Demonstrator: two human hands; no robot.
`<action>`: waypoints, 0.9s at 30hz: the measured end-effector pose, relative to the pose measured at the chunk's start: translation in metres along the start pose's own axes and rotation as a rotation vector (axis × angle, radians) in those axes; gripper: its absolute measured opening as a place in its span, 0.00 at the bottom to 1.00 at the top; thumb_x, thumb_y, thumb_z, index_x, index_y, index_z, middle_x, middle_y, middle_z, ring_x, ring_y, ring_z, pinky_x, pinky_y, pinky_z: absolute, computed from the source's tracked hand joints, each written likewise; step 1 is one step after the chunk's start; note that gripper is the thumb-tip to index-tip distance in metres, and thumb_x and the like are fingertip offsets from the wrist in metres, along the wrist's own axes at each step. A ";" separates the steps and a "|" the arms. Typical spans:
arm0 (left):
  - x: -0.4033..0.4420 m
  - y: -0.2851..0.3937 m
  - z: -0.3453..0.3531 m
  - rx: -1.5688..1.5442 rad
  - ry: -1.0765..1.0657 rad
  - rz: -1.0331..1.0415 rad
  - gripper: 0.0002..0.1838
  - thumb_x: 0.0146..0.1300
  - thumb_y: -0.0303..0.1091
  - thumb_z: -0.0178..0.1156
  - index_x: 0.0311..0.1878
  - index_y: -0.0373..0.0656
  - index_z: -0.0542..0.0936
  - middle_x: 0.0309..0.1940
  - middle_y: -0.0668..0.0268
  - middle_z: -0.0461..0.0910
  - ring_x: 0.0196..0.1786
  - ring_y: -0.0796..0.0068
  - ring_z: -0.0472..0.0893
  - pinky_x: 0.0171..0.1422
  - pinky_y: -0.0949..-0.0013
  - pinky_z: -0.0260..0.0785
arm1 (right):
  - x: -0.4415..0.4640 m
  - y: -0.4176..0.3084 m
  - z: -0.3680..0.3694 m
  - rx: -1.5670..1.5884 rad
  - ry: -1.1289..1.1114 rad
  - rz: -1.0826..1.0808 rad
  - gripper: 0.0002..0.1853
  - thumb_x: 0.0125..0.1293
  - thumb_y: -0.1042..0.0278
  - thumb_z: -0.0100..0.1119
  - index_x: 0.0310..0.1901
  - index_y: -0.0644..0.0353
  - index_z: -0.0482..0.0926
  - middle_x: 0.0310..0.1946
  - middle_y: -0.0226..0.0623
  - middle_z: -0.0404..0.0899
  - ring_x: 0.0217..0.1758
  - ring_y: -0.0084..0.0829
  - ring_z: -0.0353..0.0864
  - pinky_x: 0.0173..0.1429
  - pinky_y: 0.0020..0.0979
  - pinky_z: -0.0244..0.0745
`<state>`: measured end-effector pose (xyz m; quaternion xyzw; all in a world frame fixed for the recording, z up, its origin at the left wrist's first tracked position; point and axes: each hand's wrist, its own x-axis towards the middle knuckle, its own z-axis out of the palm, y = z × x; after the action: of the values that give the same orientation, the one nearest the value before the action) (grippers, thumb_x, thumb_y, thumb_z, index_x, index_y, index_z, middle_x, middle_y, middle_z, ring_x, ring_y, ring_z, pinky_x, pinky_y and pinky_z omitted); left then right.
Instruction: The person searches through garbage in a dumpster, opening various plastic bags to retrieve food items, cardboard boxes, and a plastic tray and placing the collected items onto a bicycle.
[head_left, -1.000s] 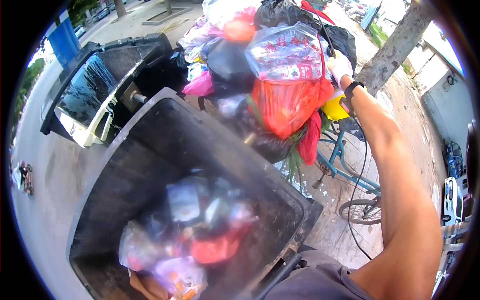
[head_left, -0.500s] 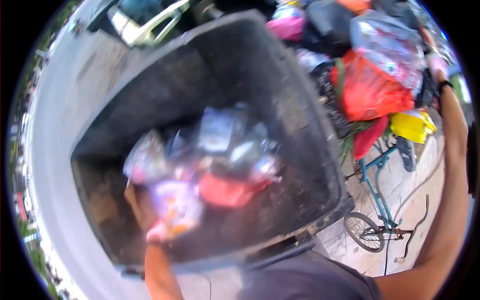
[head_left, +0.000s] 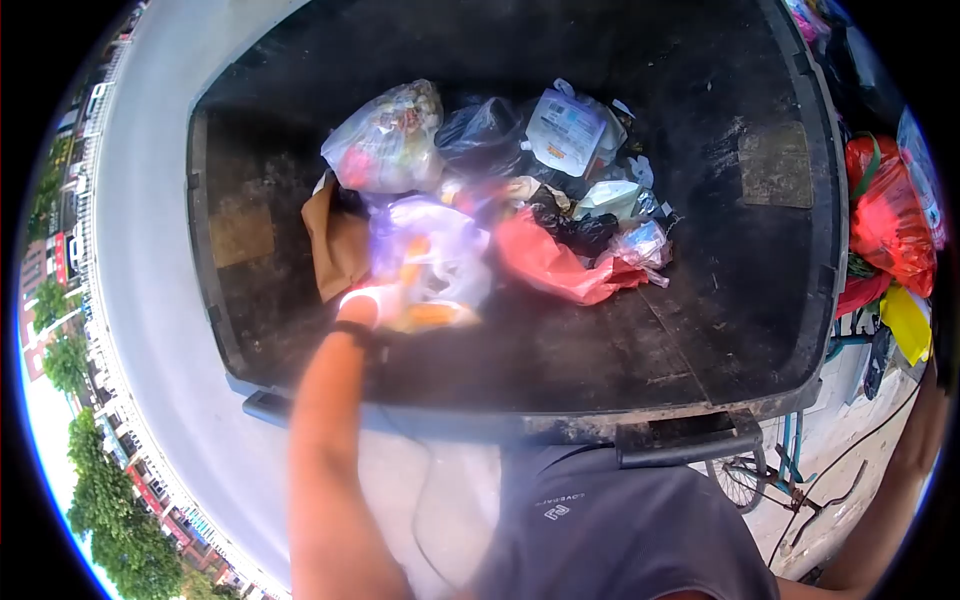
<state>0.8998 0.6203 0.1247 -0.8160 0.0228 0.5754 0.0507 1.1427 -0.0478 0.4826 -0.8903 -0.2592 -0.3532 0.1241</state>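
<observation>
My left hand [head_left: 366, 305], in a light pinkish glove with a dark band at the wrist, reaches into a large black bin [head_left: 560, 385]. Its fingers close on the near edge of a whitish-purple plastic bag [head_left: 440, 262] with orange patches; blur softens the grip. A brown paper bag [head_left: 335, 240] lies just left of that hand. Behind it sits a clear bag of mixed waste [head_left: 388, 140]. To the right lie a red plastic bag [head_left: 560, 262] and a white printed pouch [head_left: 566, 130]. Only my right forearm [head_left: 900, 480] shows at the right edge; the hand is out of view.
Outside the bin on the right are a stuffed red bag [head_left: 890, 210], a yellow bag [head_left: 906, 322] and other bags. A teal cycle frame [head_left: 790, 450] stands below them on the paving. The bin's handle [head_left: 690, 440] is close to my body. A road runs along the left.
My view has swung right and closer over the bin, so the outside bags sit farther right. My right hand has left view. The left hand stays at the whitish-purple bag.
</observation>
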 end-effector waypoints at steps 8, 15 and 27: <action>0.054 -0.030 0.044 -0.183 -0.162 -0.006 0.26 0.57 0.57 0.69 0.44 0.42 0.90 0.35 0.64 0.89 0.39 0.63 0.86 0.49 0.61 0.79 | -0.137 -0.379 0.272 0.893 -1.458 0.045 0.40 0.73 0.43 0.62 0.79 0.58 0.72 0.75 0.54 0.78 0.77 0.49 0.78 0.80 0.44 0.72; 0.044 -0.034 0.034 -0.340 -0.360 0.317 0.20 0.57 0.54 0.70 0.42 0.47 0.88 0.34 0.69 0.87 0.35 0.73 0.83 0.42 0.65 0.75 | -0.266 -0.511 0.363 1.129 -1.742 0.018 0.35 0.67 0.49 0.69 0.73 0.56 0.78 0.65 0.51 0.85 0.69 0.50 0.84 0.71 0.45 0.78; 0.128 -0.101 0.003 -0.220 0.013 0.010 0.25 0.70 0.45 0.61 0.66 0.45 0.87 0.64 0.53 0.88 0.65 0.52 0.87 0.68 0.57 0.79 | -0.272 -0.513 0.354 1.069 -1.874 0.089 0.23 0.66 0.61 0.69 0.62 0.51 0.85 0.56 0.46 0.90 0.63 0.51 0.87 0.66 0.44 0.80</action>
<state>0.9500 0.7237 0.0095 -0.8202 -0.0363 0.5694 -0.0421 0.8931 0.4217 0.0588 -0.6454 -0.3393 0.6323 0.2617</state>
